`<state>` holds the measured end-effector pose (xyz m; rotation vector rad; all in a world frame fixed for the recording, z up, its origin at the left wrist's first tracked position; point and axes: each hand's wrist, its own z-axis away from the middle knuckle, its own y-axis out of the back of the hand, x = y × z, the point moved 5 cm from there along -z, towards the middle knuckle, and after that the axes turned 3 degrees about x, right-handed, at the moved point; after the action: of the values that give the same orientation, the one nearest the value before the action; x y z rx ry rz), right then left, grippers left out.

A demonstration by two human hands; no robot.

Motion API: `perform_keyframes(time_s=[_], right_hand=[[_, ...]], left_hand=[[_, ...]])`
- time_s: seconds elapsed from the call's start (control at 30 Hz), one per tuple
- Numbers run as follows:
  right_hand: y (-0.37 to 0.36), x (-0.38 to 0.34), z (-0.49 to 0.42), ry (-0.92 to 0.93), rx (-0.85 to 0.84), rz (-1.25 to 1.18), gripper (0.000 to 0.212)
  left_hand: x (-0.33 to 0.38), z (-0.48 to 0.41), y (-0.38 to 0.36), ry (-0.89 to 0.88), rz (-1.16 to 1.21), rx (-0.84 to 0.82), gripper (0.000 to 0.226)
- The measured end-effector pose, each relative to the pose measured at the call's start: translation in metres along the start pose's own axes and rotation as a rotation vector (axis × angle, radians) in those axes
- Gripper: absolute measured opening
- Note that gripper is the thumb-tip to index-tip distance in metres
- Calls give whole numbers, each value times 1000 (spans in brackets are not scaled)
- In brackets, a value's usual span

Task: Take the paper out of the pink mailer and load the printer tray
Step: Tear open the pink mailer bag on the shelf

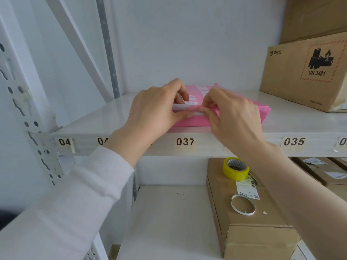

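Note:
A pink mailer (262, 112) with white lettering lies flat on the white upper shelf (97, 121), above the label 037. My left hand (155, 107) pinches the mailer's near edge, where a white strip shows between thumb and fingers. My right hand (232, 113) pinches the same edge just to the right, fingertips almost touching the left hand's. Both hands cover most of the mailer's front. No paper and no printer are in view.
A PICO cardboard box (293, 76) stands at the right of the same shelf, another box on top. On the lower shelf, a long cardboard box (249, 222) carries a yellow tape roll (235, 168) and a thin white ring (243, 204). A white upright (28, 109) stands left.

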<state>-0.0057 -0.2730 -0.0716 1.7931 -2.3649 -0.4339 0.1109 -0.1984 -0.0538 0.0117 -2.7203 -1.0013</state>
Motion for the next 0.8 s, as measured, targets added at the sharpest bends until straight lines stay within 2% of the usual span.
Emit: perform_keyframes(time_s=[0.3, 0.43, 0.53, 0.67, 0.8], right_hand=[[-1, 0, 2, 1, 22, 27, 16], [2, 10, -1, -104, -99, -86, 15], [8, 22, 1, -142, -191, -198, 14], [19, 31, 7, -45, -152, -91, 20], [19, 28, 10, 44, -125, -67, 9]], left_hand=[[3, 2, 0, -26, -44, 2, 28], [0, 3, 3, -5, 44, -28, 29], [4, 4, 3, -29, 54, -88, 20], [6, 8, 2, -65, 5, -43, 11], [6, 13, -2, -120, 7, 24, 9]])
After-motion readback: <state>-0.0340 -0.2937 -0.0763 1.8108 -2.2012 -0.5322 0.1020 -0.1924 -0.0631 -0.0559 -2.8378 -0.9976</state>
